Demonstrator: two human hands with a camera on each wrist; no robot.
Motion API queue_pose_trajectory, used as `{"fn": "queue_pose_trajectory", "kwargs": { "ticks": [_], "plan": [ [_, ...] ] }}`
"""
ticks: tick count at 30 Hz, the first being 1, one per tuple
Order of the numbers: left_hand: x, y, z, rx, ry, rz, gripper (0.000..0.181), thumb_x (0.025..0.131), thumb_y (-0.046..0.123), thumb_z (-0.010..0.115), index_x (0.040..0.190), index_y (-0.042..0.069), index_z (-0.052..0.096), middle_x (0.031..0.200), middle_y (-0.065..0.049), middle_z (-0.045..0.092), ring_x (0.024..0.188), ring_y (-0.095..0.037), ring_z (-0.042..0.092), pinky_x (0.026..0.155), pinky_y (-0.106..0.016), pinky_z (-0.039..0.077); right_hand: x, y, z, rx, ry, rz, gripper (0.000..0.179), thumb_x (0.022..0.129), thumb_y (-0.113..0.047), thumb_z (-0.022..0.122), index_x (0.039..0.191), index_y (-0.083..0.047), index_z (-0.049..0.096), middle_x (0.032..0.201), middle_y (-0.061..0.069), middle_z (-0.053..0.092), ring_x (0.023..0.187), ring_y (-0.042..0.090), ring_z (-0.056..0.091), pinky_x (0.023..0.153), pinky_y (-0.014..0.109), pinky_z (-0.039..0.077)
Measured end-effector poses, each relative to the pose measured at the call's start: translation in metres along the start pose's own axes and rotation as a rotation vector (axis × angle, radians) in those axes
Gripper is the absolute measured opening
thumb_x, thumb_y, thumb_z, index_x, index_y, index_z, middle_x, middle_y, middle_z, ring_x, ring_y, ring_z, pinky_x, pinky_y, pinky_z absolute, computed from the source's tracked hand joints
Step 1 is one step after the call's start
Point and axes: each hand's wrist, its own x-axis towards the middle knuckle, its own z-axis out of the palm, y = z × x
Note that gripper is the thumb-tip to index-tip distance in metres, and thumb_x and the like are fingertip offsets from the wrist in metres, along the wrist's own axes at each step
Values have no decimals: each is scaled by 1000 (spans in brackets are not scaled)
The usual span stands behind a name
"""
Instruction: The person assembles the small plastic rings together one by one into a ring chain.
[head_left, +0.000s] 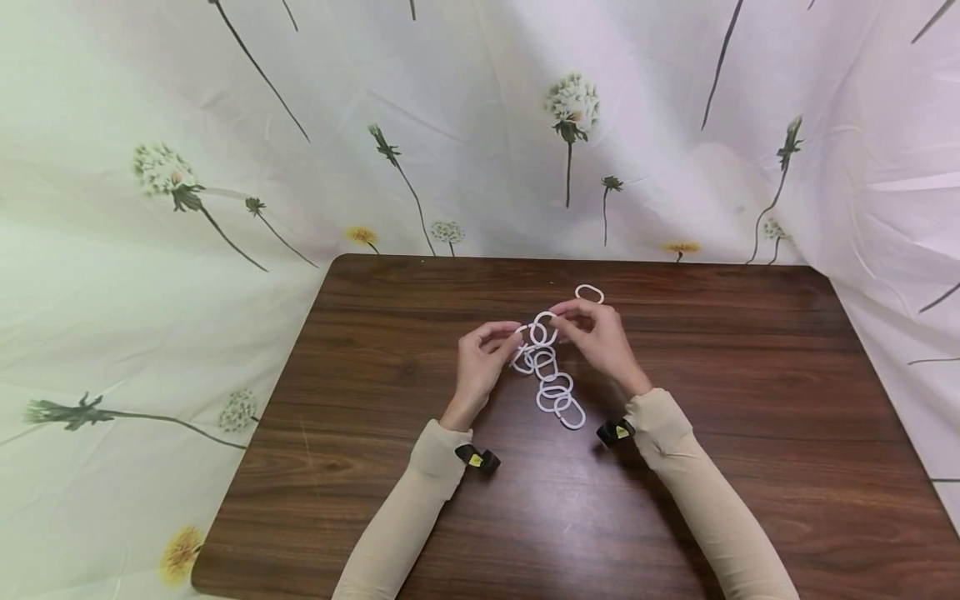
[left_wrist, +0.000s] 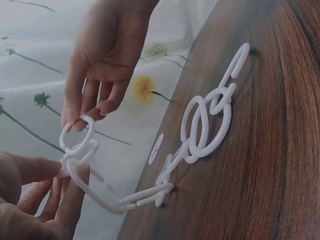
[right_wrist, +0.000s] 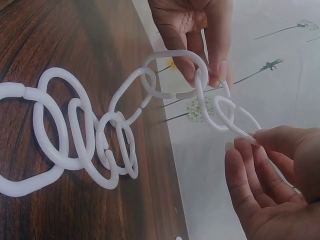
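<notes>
A chain of white plastic links (right_wrist: 42,125) hangs between both hands and trails down onto the brown wooden table. My left hand (head_left: 477,364) pinches a link near the raised end between thumb and fingers. Close on its right, my right hand (head_left: 602,340) pinches the end link (right_wrist: 227,119) by its edge, thumb against fingertips. These two raised links pass through each other in the right wrist view. Several joined links lie on the wood below the hands, some overlapping. Thin gaps show in some links.
One loose white link (head_left: 589,287) lies on the table (head_left: 375,400) just beyond my right hand. A white cloth (head_left: 487,167) printed with dandelions hangs behind the table's far edge and along its sides. Each wrist wears a black camera (head_left: 480,459).
</notes>
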Motion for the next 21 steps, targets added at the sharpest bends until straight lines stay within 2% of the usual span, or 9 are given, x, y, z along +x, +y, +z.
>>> {"fn": "queue_pose_trajectory", "kwargs": {
  "ticks": [1, 5, 8, 12, 15, 21],
  "plan": [
    [0, 0, 0, 7, -3, 4, 21, 93, 0, 75, 113, -7, 74, 116, -32, 72, 85, -11, 73, 73, -13, 61, 0, 0, 0, -2, -2, 0, 19, 96, -4, 73, 113, 6, 73, 103, 31, 74, 82, 42, 75, 73, 43, 68],
    [-1, 0, 1, 38, -6, 13, 21, 93, 2, 76, 113, -5, 75, 116, -29, 73, 86, -9, 72, 74, -13, 60, 0, 3, 1, -7, -9, -9, 20, 96, -4, 73, 113, 8, 73, 104, 35, 73, 82, 41, 75, 70, 30, 68],
    [-1, 1, 1, 51, -1, 9, 22, 93, 4, 78, 113, -5, 75, 115, -26, 74, 86, -6, 72, 75, -12, 60, 1, 4, 1, -6, -14, -12, 20, 96, -4, 74, 112, 8, 74, 103, 35, 73, 82, 40, 76, 69, 28, 68],
    [-1, 1, 2, 52, 4, 2, 22, 92, 4, 78, 112, -5, 76, 114, -26, 75, 85, -6, 72, 73, -12, 59, 2, 4, 2, 5, -17, 6, 21, 94, -4, 76, 111, 8, 75, 102, 33, 75, 80, 25, 77, 72, 36, 69],
    [-1, 1, 3, 49, 5, 0, 22, 92, 3, 78, 111, -6, 76, 114, -27, 75, 86, -8, 73, 72, -11, 59, 1, 4, 3, 8, -18, 15, 21, 94, -4, 76, 111, 8, 75, 102, 33, 75, 79, 22, 77, 73, 40, 69],
    [-1, 0, 3, 38, 0, -2, 22, 91, 3, 79, 111, -7, 76, 113, -29, 74, 86, -10, 73, 72, -12, 60, 2, 2, 6, -13, -12, 7, 19, 94, -3, 76, 111, 6, 76, 102, 30, 76, 85, 41, 77, 71, 34, 69]
  ]
}}
